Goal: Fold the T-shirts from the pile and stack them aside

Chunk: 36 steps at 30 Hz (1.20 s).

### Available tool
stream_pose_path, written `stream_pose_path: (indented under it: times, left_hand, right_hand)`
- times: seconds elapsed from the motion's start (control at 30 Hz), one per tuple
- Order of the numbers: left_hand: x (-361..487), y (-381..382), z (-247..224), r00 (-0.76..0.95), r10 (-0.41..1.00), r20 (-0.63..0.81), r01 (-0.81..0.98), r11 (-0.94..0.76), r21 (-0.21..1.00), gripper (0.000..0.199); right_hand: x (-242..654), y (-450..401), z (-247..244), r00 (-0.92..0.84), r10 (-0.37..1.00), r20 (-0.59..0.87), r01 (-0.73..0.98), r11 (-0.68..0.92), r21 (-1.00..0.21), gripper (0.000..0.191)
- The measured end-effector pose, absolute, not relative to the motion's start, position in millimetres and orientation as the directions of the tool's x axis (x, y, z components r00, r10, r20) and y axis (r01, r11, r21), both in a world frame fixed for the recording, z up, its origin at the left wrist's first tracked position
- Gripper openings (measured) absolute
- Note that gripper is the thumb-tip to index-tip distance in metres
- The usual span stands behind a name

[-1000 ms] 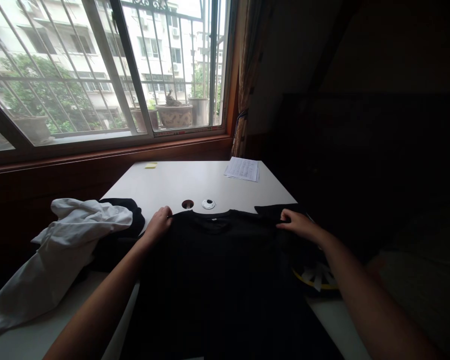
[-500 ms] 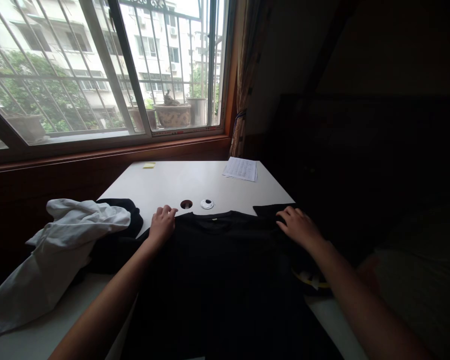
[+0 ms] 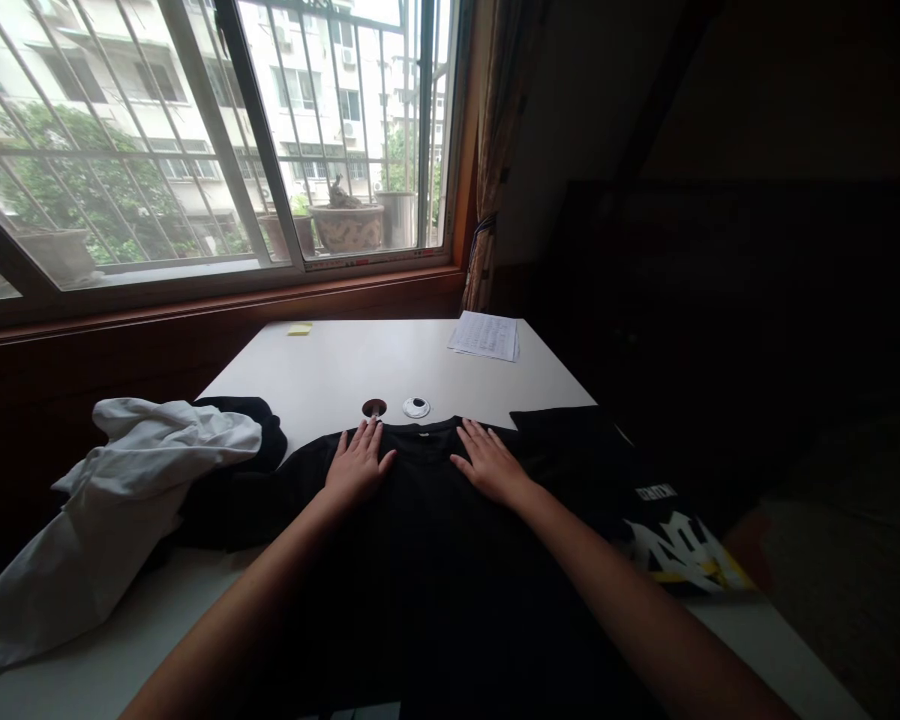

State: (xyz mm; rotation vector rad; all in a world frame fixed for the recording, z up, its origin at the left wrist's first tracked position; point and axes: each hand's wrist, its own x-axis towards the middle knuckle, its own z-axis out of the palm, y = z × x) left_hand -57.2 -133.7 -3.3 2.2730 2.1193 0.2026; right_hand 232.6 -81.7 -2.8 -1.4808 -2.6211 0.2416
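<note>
A black T-shirt (image 3: 427, 540) lies spread on the white table (image 3: 345, 355), its collar toward the window. Flat on its upper left, beside the collar, rests my left hand (image 3: 358, 463) with fingers stretched out. My right hand (image 3: 491, 462) presses on the shirt at the other side of the collar, fingers also extended. Neither hand grips the cloth. Dark fabric with white and yellow print (image 3: 682, 552) lies to the right of my right forearm. The lower part of the shirt is too dark to make out well.
A white garment (image 3: 127, 490) is heaped on black cloth (image 3: 266, 425) at the left. Toward the back are a yellow note (image 3: 300, 329) and papers (image 3: 485, 335). A round hole (image 3: 374, 408) and a white disc (image 3: 416, 407) sit just beyond the collar.
Both hands have moved inward from the shirt's shoulders to either side of the collar, and their curled fingers are now flat. The printed fabric at the right shows more.
</note>
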Motion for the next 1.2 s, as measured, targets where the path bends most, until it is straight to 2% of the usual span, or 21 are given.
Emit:
stream_pose_path:
  times: [0.33, 0.47, 0.67, 0.8, 0.97, 1.07, 1.2]
  left_hand:
    - [-72.8, -106.8, -1.2, 0.021, 0.999, 0.037, 0.991, -0.025, 0.132, 0.074]
    - [-75.8, -104.0, -0.4, 0.022, 0.999, 0.028, 0.992, -0.025, 0.126, 0.075]
    - [-80.2, -100.5, 0.1, 0.023, 0.999, 0.024, 0.991, -0.026, 0.129, 0.076]
    - [-81.8, -99.7, 0.1, 0.026, 0.999, 0.028, 0.991, -0.03, 0.132, 0.076]
    - [-84.2, -100.7, -0.6, 0.022, 0.999, 0.037, 0.991, -0.027, 0.131, 0.074]
    - [-87.0, -99.8, -1.4, 0.03, 0.999, 0.033, 0.991, -0.034, 0.126, 0.074]
    - [-90.3, -97.7, -1.9, 0.038, 0.999, 0.024, 0.992, -0.041, 0.119, 0.074]
  right_hand:
    - [240.0, -45.2, -7.0, -0.397, 0.917, -0.031, 0.904, 0.384, -0.189, 0.083]
    - [255.0, -39.7, -3.9, -0.369, 0.927, -0.064, 0.922, 0.357, -0.149, 0.083]
    - [301.3, -40.6, -6.4, -0.291, 0.955, 0.065, 0.953, 0.295, -0.074, 0.069]
    - [320.1, -44.1, -7.7, -0.243, 0.958, 0.15, 0.958, 0.262, -0.12, 0.066]
    - [327.4, -44.3, -4.1, -0.18, 0.931, 0.317, 0.938, 0.26, -0.23, 0.051]
    - [333.1, -42.3, -3.5, -0.113, 0.937, 0.331, 0.937, 0.211, -0.278, 0.046]
    - [349.0, -43.3, -1.1, -0.083, 0.959, 0.272, 0.955, 0.154, -0.252, 0.042]
